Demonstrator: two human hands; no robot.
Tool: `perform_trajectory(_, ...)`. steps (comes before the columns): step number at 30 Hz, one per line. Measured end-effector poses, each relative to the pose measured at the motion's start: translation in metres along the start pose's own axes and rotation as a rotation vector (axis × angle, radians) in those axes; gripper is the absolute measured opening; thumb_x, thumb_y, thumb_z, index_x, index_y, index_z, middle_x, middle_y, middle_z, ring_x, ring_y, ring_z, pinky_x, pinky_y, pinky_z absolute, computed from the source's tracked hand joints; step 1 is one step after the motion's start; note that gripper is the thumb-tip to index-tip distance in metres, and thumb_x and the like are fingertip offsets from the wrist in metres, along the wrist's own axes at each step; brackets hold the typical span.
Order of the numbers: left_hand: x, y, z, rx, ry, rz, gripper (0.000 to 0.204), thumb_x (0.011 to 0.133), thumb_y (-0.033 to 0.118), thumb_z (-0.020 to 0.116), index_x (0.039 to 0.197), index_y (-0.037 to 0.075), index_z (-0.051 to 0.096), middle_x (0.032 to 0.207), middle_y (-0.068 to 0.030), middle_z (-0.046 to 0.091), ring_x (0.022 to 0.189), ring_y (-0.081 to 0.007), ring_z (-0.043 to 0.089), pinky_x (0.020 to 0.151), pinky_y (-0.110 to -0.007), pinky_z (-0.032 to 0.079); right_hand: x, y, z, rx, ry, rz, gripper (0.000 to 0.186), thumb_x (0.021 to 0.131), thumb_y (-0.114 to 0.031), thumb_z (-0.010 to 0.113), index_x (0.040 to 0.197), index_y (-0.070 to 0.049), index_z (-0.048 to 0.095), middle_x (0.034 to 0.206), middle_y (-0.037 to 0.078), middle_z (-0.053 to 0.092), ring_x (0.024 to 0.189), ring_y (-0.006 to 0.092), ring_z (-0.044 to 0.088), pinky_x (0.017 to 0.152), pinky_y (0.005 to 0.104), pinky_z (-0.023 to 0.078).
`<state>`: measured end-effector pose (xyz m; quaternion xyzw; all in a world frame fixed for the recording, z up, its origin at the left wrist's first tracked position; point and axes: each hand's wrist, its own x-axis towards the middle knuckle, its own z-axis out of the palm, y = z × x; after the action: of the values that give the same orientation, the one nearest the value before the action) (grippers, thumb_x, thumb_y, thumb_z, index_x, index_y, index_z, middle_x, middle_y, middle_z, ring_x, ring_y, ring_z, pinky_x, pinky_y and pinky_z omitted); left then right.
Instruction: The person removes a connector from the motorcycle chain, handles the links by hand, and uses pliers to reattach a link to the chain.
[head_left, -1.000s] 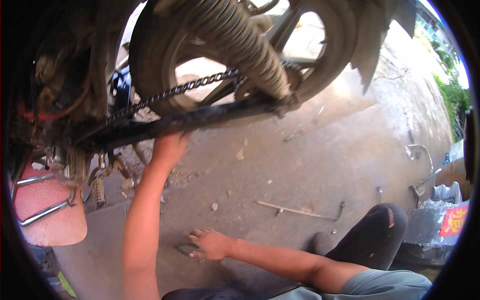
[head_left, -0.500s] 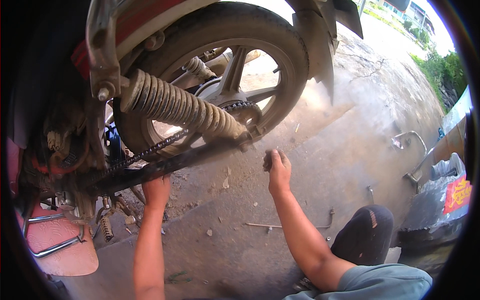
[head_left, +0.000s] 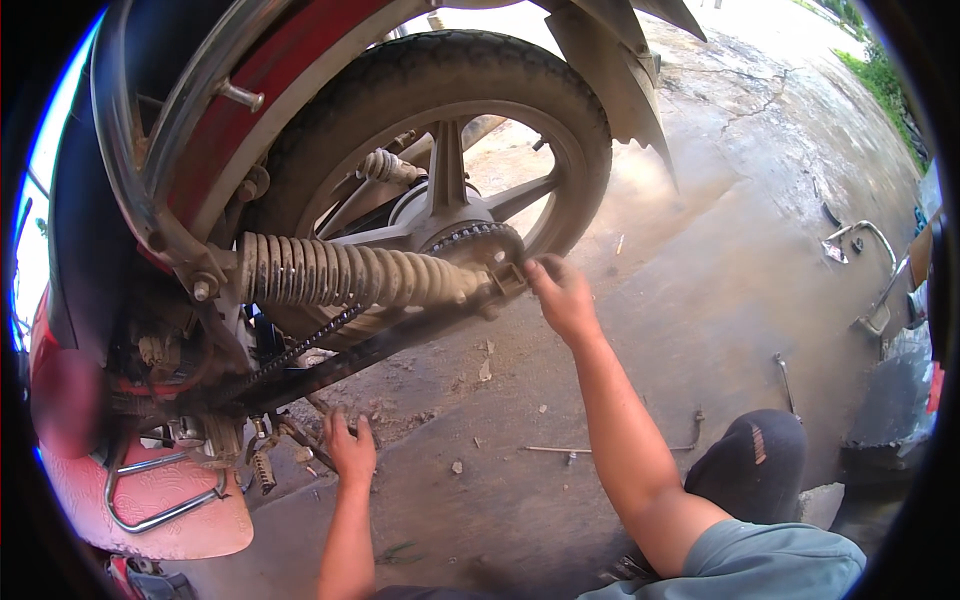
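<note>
My right hand [head_left: 562,298] reaches up to the rear end of the black swingarm [head_left: 400,338]. Its thumb and fingers are pinched together there, and whatever lies between them is hidden. Just left of them, a dusty coil-spring shock absorber [head_left: 350,272] meets the swingarm. Below the arm, near a footpeg [head_left: 263,470], my left hand [head_left: 350,450] has its fingers spread and holds nothing visible. The drive chain [head_left: 320,335] runs along the swingarm to the rear sprocket [head_left: 475,235]. Behind it stands the spoked-cast rear wheel [head_left: 447,175] with its muddy tyre [head_left: 590,130].
On the concrete floor lie a long thin rod with a bent end [head_left: 610,449], a wrench [head_left: 787,383] and a bent metal tube frame [head_left: 885,250]. My knee [head_left: 750,465] is at lower right. A pink guard panel with a chrome bar [head_left: 165,500] sits at lower left.
My right hand has moved up to the swingarm's rear end. My left hand has come out from under the swingarm, its fingers now spread. The whole view has shifted slightly.
</note>
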<state>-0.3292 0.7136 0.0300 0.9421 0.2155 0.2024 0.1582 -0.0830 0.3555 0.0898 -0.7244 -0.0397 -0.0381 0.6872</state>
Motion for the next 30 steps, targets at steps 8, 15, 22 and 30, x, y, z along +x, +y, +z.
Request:
perform_trajectory(8, 0.036, 0.047, -0.019, -1.245, -0.322, -0.599, 0.032, 0.098, 0.023, 0.064, 0.125, 0.007, 0.058, 0.116, -0.0085, 0.065, 0.102, -0.0230, 0.065, 0.085, -0.038, 0.053, 0.001, 0.008, 0.005, 0.050, 0.125, -0.003, 0.036, 0.097, -0.030, 0.065, 0.098, 0.006, 0.070, 0.082, 0.014, 0.072, 0.079, 0.0154, 0.065, 0.072, 0.0322, 0.051)
perform_trajectory(15, 0.045, 0.051, 0.014, -1.222, -0.253, -0.707, 0.035, 0.095, 0.029, 0.069, 0.122, 0.010, 0.057, 0.118, -0.0099, 0.062, 0.104, -0.0304, 0.065, 0.086, -0.045, 0.051, -0.001, 0.006, 0.016, 0.018, 0.103, 0.025, 0.036, 0.099, -0.030, 0.063, 0.099, 0.005, 0.069, 0.081, 0.010, 0.070, 0.075, 0.0155, 0.062, 0.070, 0.0321, 0.050)
perform_trajectory(22, 0.064, 0.053, 0.016, -1.455, -0.175, -0.696, 0.038, 0.097, 0.028, 0.064, 0.128, 0.007, 0.056, 0.117, -0.0094, 0.062, 0.100, -0.0272, 0.066, 0.080, -0.040, 0.054, -0.002, 0.018, 0.001, 0.262, -0.083, 0.141, 0.045, 0.102, -0.042, 0.058, 0.122, -0.002, 0.064, 0.082, -0.001, 0.059, 0.071, 0.0076, 0.050, 0.065, 0.0244, 0.042)
perform_trajectory(30, 0.073, 0.062, 0.037, -1.709, -0.133, -0.602, 0.032, 0.095, 0.026, 0.062, 0.121, 0.009, 0.059, 0.114, -0.0079, 0.066, 0.100, -0.0259, 0.065, 0.084, -0.041, 0.053, -0.008, 0.015, 0.002, 0.280, -0.055, 0.183, 0.033, 0.103, -0.037, 0.059, 0.101, -0.004, 0.064, 0.075, -0.003, 0.053, 0.064, 0.0069, 0.047, 0.058, 0.0235, 0.038)
